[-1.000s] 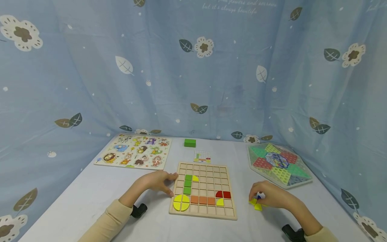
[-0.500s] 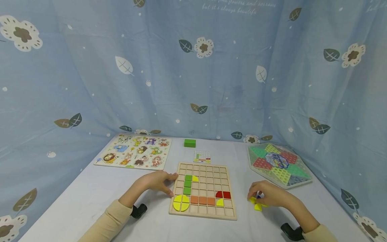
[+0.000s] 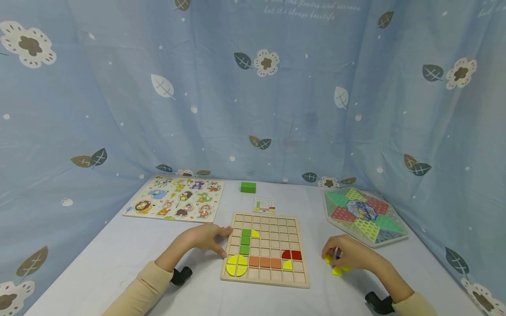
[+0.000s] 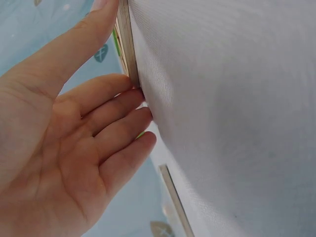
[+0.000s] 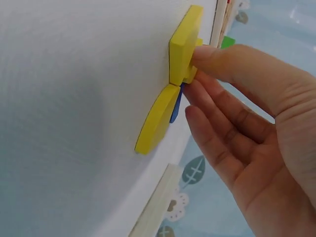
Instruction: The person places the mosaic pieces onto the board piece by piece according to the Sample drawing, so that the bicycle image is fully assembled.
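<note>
My left hand rests at the left edge of a wooden grid board, its thumb and fingertips against the rim and its fingers nearly straight. In the board lie green squares, orange squares, red pieces and yellow quarter circles. Right of the board, my right hand pinches a small yellow block between thumb and fingers, low over the table. Beside it lie a thicker yellow block, a curved yellow block and a partly hidden blue block.
Behind the board lie a small pattern card and a green block. An animal puzzle board sits at the back left. A hexagonal game board sits at the back right. A blue printed curtain surrounds the white table.
My right hand has shifted slightly left with the yellow block at its fingertips. The left hand and the pieces in the board look the same.
</note>
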A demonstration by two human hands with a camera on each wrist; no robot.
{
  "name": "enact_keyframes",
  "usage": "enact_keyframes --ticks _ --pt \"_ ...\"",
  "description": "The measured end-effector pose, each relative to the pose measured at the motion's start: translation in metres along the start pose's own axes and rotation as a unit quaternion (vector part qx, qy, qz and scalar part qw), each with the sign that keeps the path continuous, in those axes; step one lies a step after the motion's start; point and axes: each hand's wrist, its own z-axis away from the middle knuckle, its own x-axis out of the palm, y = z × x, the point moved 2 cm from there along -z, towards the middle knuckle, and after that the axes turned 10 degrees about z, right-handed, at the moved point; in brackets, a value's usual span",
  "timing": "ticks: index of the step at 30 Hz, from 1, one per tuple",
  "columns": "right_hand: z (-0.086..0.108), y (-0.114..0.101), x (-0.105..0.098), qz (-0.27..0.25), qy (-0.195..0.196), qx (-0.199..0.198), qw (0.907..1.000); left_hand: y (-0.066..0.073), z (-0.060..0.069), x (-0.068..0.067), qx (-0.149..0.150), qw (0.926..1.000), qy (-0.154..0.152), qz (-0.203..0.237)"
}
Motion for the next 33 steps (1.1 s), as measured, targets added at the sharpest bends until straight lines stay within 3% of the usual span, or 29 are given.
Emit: enact_keyframes --ticks 9,25,33 --pt "-0.005 -0.004 0.003 -0.006 0.011 -0.008 0.9999 -0.002 -0.002 0.000 0.009 1.0000 -0.001 0.001" --pt "-0.020 -0.053 0.016 -0.046 0.042 -0.085 0.9944 -0.003 -0.002 0.000 0.010 0.9999 -0.002 0.004" --pt "-0.028 -0.066 0.022 -0.046 0.053 -0.083 0.9940 -0.002 -0.001 0.000 0.004 1.0000 -0.003 0.009"
